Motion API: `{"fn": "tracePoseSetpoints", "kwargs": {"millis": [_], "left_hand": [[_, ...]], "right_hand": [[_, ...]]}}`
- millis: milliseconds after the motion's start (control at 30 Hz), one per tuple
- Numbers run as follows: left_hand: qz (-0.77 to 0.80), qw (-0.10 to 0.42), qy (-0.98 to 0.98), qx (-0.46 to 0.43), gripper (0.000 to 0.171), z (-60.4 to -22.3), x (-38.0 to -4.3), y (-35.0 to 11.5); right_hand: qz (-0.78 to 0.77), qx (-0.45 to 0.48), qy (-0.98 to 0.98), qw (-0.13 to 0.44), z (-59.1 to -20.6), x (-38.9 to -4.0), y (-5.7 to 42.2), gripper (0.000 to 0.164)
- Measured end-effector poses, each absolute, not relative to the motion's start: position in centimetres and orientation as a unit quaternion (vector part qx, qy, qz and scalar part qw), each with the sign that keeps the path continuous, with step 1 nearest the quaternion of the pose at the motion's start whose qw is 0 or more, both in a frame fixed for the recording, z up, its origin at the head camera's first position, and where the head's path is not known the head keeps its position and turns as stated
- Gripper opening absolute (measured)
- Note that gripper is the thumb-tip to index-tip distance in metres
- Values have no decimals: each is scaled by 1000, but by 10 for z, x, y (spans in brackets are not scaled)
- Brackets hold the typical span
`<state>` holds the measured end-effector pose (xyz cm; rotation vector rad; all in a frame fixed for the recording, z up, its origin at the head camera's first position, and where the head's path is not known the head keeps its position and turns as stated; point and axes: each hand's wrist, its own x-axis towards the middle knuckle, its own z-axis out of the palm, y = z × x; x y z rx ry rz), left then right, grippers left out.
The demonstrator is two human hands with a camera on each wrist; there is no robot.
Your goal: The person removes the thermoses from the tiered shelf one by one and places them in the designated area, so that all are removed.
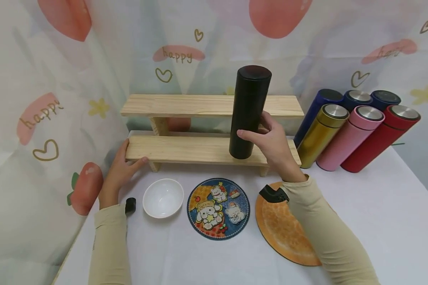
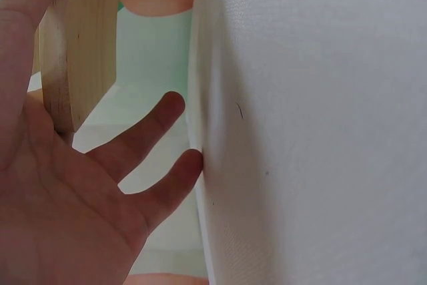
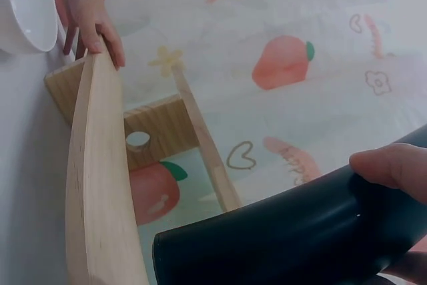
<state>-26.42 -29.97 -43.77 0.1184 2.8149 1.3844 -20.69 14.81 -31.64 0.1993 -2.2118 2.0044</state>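
Note:
In the head view, my right hand [image 1: 274,141] holds a black thermos bottle [image 1: 249,107] by its side, thumb in front and fingers behind. The bottle stands nearly upright, slightly tilted, over the right part of the lower board of a two-tier wooden shelf [image 1: 185,149]. Its base [image 3: 157,258] is close to the board in the right wrist view; a narrow gap shows between them. My left hand [image 1: 122,166] grips the left end of that lower board, thumb at its front edge. Two fingers [image 2: 163,188] of it spread below the board in the left wrist view.
Several thermos bottles stand right of the shelf, among them a gold one [image 1: 319,136], a pink one [image 1: 349,138] and a red one [image 1: 381,138]. In front lie a white bowl [image 1: 163,198], a cartoon round mat [image 1: 219,209] and an orange-brown round mat [image 1: 285,229], partly under my right arm.

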Motion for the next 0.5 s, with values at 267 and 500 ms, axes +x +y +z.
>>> {"fn": "tracePoseSetpoints", "kwargs": {"millis": [267, 500], "left_hand": [[442, -3, 896, 46, 111, -438, -263, -300], [439, -5, 897, 49, 110, -438, -264, -299]], "right_hand": [[649, 53, -753, 95, -318, -194, 170, 74], [641, 24, -758, 118, -319, -184, 188, 73]]}}
